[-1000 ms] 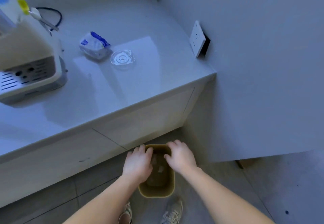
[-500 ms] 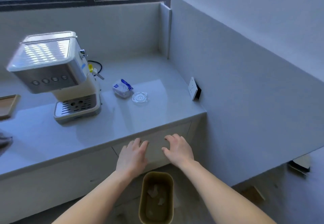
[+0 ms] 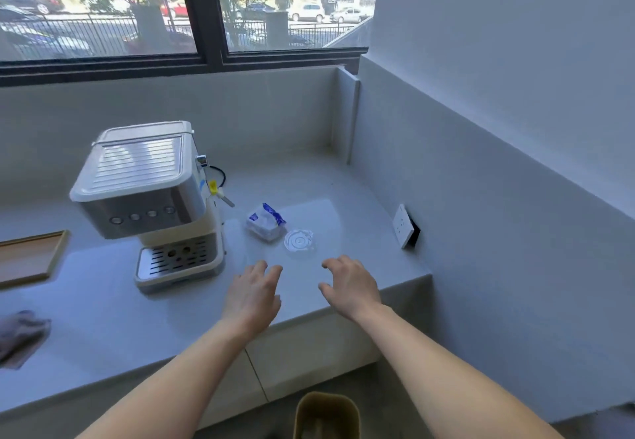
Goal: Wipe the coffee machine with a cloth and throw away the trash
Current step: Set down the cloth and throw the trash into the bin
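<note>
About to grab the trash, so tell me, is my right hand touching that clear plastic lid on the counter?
Apart. The head view shows bare counter between the right hand and the clear plastic lid.

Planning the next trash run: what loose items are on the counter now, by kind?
Trash: 2, crumpled wrapper and clear plastic lid
Cloths: 1, grey cloth
Trays: 1, wooden tray
Appliances: 1, coffee machine
Total: 5
</note>
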Tool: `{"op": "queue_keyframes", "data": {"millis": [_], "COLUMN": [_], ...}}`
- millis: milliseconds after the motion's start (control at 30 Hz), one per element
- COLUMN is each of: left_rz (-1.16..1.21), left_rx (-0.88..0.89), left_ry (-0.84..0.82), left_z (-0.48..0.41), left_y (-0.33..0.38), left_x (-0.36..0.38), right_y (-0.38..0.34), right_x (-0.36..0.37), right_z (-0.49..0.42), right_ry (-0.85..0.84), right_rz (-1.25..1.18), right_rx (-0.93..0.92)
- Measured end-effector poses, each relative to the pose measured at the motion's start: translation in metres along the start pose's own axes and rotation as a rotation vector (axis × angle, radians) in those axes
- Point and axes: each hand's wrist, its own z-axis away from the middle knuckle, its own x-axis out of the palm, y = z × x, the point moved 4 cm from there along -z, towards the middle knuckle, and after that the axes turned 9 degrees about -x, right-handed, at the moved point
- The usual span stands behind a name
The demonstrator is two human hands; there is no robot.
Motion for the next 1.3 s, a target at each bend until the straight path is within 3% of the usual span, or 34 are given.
{"op": "queue_keyframes", "data": {"millis": [400,633,900,1300], "left_rz": [-0.029,-0.044,0.001,0.092], "left_rx": [0.057,-0.028,-0.053,0.002], "left_ry": [-0.037,-0.137,-0.142,-0.139], "left_z": [-0.146,-0.201,-0.217,-0.196], "left_y": [-0.028,-0.03,-0.03,-0.028], "left_x": [0.007,0.031,0.052,0.043], "right_y": [-0.008,0.0,0.015,0.027], "right_x": [0.026,0.056,0.073,0.064], "right_z": [-0.123,-0.17,-0.187,-0.16], "right_ry": [-0.061,-0.24,-0.284,-0.22], "right_rz": [0.057,0.083,0.21,0.122], "right_rx": [0.093,0.138,0.074,0.081]}}
